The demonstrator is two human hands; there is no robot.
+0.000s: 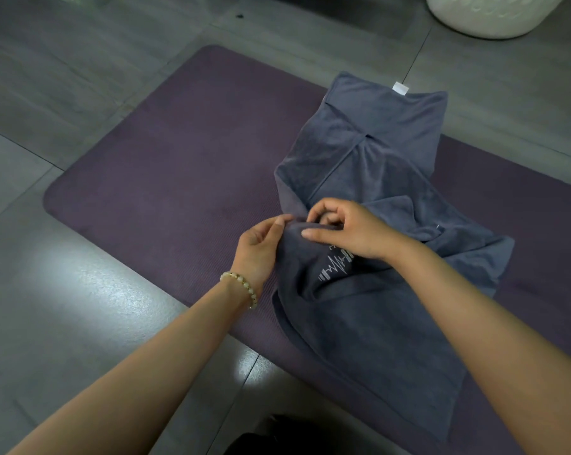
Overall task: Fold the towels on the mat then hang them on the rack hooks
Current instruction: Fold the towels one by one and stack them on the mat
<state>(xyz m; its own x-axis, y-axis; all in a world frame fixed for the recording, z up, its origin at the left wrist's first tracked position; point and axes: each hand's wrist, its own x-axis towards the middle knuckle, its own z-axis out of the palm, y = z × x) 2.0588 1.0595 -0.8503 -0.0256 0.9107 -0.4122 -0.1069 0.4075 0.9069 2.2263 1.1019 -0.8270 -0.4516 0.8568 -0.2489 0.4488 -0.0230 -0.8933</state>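
While the fold is unfinished, your hands pinch one gathered edge of the towel point(369, 178) on the mat point(166, 165).

Head view: your left hand point(259, 247) and right hand point(346, 228) are both closed on the same bunched hem, close together, fingertips point(282, 221) nipping cloth. The towel lies rumpled across the mat, partly doubled, a white tag point(400, 88) at its far edge. Judged soft, limp and light: it will sag between grips. Take hold at corners, hands spread wide apart. No rack is visible.
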